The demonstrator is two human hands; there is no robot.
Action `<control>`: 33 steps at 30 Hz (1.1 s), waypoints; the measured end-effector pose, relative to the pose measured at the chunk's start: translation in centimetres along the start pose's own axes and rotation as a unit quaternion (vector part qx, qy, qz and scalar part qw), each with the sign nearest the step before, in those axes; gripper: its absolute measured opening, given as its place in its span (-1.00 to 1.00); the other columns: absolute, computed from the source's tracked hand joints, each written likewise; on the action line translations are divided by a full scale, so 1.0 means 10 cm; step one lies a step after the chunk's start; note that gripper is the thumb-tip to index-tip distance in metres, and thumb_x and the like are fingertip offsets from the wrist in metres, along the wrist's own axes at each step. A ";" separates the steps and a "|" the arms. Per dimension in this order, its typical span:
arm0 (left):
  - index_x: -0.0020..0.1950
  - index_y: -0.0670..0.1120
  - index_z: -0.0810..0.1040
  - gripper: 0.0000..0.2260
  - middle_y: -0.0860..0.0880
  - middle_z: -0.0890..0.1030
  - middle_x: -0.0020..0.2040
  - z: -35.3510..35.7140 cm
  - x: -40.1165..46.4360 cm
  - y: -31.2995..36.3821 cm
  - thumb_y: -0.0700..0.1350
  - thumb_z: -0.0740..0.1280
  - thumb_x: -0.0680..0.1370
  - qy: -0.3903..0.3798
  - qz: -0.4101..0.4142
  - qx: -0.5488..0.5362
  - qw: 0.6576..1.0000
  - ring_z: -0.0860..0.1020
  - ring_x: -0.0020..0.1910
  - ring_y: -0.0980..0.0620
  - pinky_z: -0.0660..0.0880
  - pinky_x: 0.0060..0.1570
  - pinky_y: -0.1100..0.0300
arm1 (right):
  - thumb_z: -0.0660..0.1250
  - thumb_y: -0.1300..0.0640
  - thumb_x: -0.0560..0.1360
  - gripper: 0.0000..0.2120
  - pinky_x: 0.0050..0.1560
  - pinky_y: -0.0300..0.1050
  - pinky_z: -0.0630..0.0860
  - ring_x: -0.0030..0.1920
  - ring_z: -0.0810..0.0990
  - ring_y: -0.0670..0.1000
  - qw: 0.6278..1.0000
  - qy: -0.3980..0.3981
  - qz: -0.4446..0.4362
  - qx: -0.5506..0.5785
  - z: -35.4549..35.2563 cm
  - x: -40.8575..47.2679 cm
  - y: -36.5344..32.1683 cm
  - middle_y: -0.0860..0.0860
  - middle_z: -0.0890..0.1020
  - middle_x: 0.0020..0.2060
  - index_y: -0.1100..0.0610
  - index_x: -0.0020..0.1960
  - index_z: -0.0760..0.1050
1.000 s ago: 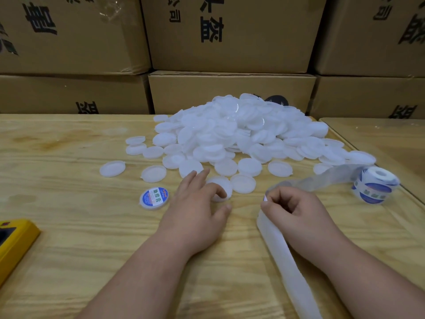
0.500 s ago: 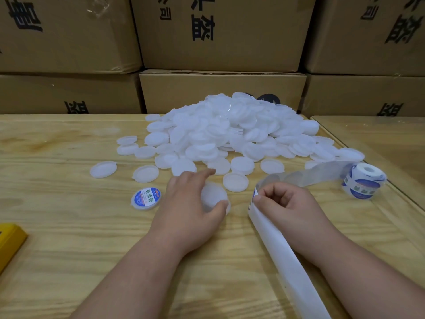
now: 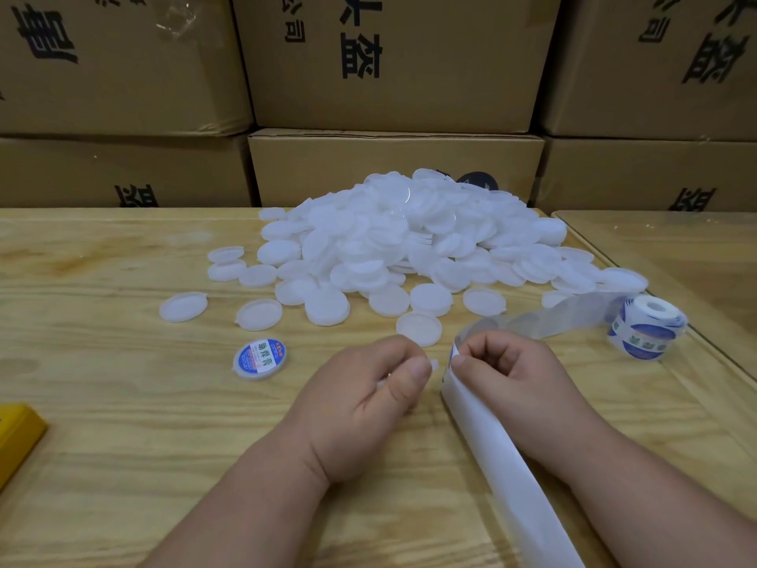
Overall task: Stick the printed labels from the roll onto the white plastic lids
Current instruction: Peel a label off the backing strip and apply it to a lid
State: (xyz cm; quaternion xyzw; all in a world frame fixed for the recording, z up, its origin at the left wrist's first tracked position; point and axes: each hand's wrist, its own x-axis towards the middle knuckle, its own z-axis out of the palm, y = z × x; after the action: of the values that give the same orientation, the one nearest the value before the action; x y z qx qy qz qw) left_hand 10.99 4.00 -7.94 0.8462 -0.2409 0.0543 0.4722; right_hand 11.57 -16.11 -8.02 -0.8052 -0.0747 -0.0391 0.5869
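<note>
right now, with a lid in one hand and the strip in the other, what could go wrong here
1. The left hand curls round the lid, hiding most of it, so the label may land off-centre.
2. The right hand pinches the backing strip at the label's edge; the label could crease or stick to a finger.
3. The label roll sits near the table edge; a tug could pull it off.

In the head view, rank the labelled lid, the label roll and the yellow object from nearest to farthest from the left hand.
Measured from the left hand:
1. Labelled lid, just to the hand's left on the table.
2. Label roll, off to the right, beyond the right hand.
3. Yellow object, at the far left edge of the view.
</note>
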 end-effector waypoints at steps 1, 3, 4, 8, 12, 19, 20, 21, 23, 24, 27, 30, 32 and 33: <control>-0.09 0.02 0.57 -0.50 0.05 0.62 -0.22 0.00 0.00 -0.02 0.35 0.02 0.54 0.007 -0.001 0.000 1.000 0.57 -0.22 0.05 0.51 -0.12 0.00 | 0.41 0.18 0.55 -0.80 -0.34 -0.23 0.36 -0.37 0.40 -0.08 1.000 0.001 0.000 -0.002 0.00 0.00 0.00 -0.04 0.49 -0.41 0.10 -0.26 0.57; -0.06 0.04 0.60 -0.48 0.11 0.62 -0.16 0.00 0.01 -0.05 0.34 -0.02 0.55 0.037 -0.008 -0.018 0.999 0.58 -0.12 0.08 0.49 -0.06 0.13 | 0.41 0.18 0.55 -0.80 -0.37 -0.28 0.36 -0.38 0.40 -0.09 1.000 0.003 0.001 -0.002 0.00 0.00 0.00 -0.05 0.49 -0.42 0.10 -0.26 0.57; -0.04 0.03 0.60 -0.47 0.12 0.62 -0.14 0.01 0.02 -0.07 0.34 -0.03 0.55 0.050 -0.016 -0.028 0.998 0.58 -0.11 0.09 0.48 -0.05 0.16 | 0.41 0.18 0.55 -0.80 -0.37 -0.28 0.36 -0.37 0.40 -0.08 1.000 0.003 0.002 0.000 0.00 0.00 -0.01 -0.04 0.50 -0.41 0.11 -0.25 0.57; 0.18 0.25 0.52 -0.59 0.11 0.60 -0.11 0.05 0.04 -0.05 0.34 -0.01 0.56 0.073 -0.052 -0.076 0.993 0.54 -0.21 0.16 0.42 -0.17 0.33 | 0.41 0.17 0.55 -0.82 -0.37 -0.29 0.36 -0.37 0.40 -0.07 1.000 0.005 0.001 0.014 0.00 -0.01 -0.02 -0.01 0.50 -0.40 0.11 -0.23 0.58; 0.07 0.24 0.51 -0.71 0.09 0.62 -0.12 0.06 0.03 0.03 0.28 0.08 0.55 0.069 -0.059 -0.115 0.989 0.54 -0.31 0.16 0.42 -0.27 0.34 | 0.44 0.19 0.53 -0.83 -0.37 -0.30 0.40 -0.38 0.43 -0.10 0.998 0.004 -0.003 0.054 0.00 -0.01 -0.04 -0.03 0.54 -0.40 0.05 -0.23 0.64; 0.00 0.06 0.52 -0.81 0.16 0.66 -0.04 0.10 0.02 0.12 0.00 0.50 0.52 0.079 -0.057 -0.145 0.985 0.57 -0.12 -0.02 0.50 -0.16 0.37 | 0.52 0.23 0.49 -0.81 -0.30 -0.34 0.46 -0.36 0.53 -0.19 0.995 -0.036 -0.021 0.095 0.04 -0.01 -0.04 -0.09 0.63 -0.39 -0.02 -0.22 0.70; 0.00 0.06 0.52 -0.81 0.16 0.66 -0.04 0.10 0.02 0.12 0.00 0.52 0.51 0.080 -0.061 -0.151 0.984 0.58 -0.12 -0.02 0.50 -0.17 0.38 | 0.54 0.18 0.47 -0.88 -0.24 -0.29 0.49 -0.30 0.56 -0.15 0.994 -0.041 -0.018 0.095 0.04 -0.01 -0.04 -0.02 0.66 -0.35 -0.02 -0.19 0.70; -0.01 0.07 0.53 -0.81 0.16 0.66 -0.05 0.09 0.02 0.12 0.00 0.52 0.51 0.081 -0.063 -0.153 0.983 0.58 -0.12 0.00 0.50 -0.17 0.38 | 0.54 0.13 0.45 -0.94 -0.18 -0.21 0.53 -0.25 0.59 -0.10 0.994 -0.046 -0.013 0.098 0.04 -0.02 -0.05 0.09 0.70 -0.28 -0.01 -0.16 0.71; -0.02 0.08 0.54 -0.84 0.14 0.66 -0.07 0.08 0.02 0.12 -0.04 0.50 0.53 0.083 -0.064 -0.143 0.984 0.59 -0.10 0.08 0.49 -0.15 0.40 | 0.53 0.09 0.41 -0.92 -0.07 -0.11 0.57 -0.17 0.62 -0.01 0.992 -0.050 -0.003 0.112 0.04 -0.02 -0.06 0.24 0.69 -0.18 -0.01 -0.10 0.73; -0.02 0.08 0.54 -0.86 0.13 0.66 -0.08 0.08 0.02 0.11 -0.07 0.48 0.54 0.083 -0.062 -0.135 0.986 0.59 -0.10 0.12 0.49 -0.13 0.42 | 0.53 0.08 0.39 -0.88 -0.06 -0.14 0.57 -0.17 0.61 -0.02 0.991 -0.054 0.000 0.122 0.04 -0.03 -0.06 0.23 0.67 -0.22 -0.02 -0.08 0.73; -0.04 0.10 0.54 -0.87 0.13 0.66 -0.09 0.08 0.03 0.11 -0.10 0.46 0.55 0.085 -0.062 -0.112 0.988 0.58 -0.10 0.20 0.45 -0.10 0.46 | 0.48 0.06 0.36 -0.82 -0.08 -0.15 0.52 -0.18 0.56 -0.01 0.989 -0.070 0.000 0.131 0.04 -0.04 -0.08 0.09 0.61 -0.28 -0.05 -0.04 0.74; -0.03 0.11 0.55 -0.86 0.14 0.66 -0.09 0.08 0.03 0.10 -0.08 0.48 0.54 0.081 -0.070 -0.114 0.988 0.58 -0.10 0.22 0.45 -0.11 0.45 | 0.47 0.06 0.37 -0.84 -0.08 -0.05 0.46 -0.21 0.51 0.02 0.989 -0.076 -0.003 0.129 0.05 -0.03 -0.06 0.04 0.56 -0.32 -0.04 -0.06 0.73; -0.04 0.13 0.55 -0.85 0.14 0.66 -0.09 0.08 0.03 0.09 -0.08 0.49 0.53 0.081 -0.071 -0.118 0.987 0.59 -0.10 0.22 0.46 -0.10 0.44 | 0.47 0.07 0.37 -0.87 -0.10 -0.11 0.49 -0.22 0.53 -0.03 0.989 -0.078 -0.003 0.124 0.05 -0.03 -0.06 -0.02 0.58 -0.34 -0.03 -0.09 0.72; -0.05 0.14 0.55 -0.84 0.13 0.67 -0.09 0.08 0.03 0.08 -0.08 0.49 0.53 0.080 -0.073 -0.119 0.987 0.60 -0.10 0.21 0.47 -0.10 0.43 | 0.48 0.07 0.36 -0.88 -0.13 -0.17 0.50 -0.23 0.55 -0.06 0.989 -0.082 -0.004 0.121 0.05 -0.03 -0.06 -0.05 0.60 -0.34 -0.03 -0.10 0.71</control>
State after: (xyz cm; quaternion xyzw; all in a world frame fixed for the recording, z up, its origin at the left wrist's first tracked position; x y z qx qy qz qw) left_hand 10.82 2.88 -7.64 0.7921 -0.1448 0.0579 0.5901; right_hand 11.22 -15.47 -7.68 -0.7288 -0.1299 0.0345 0.6714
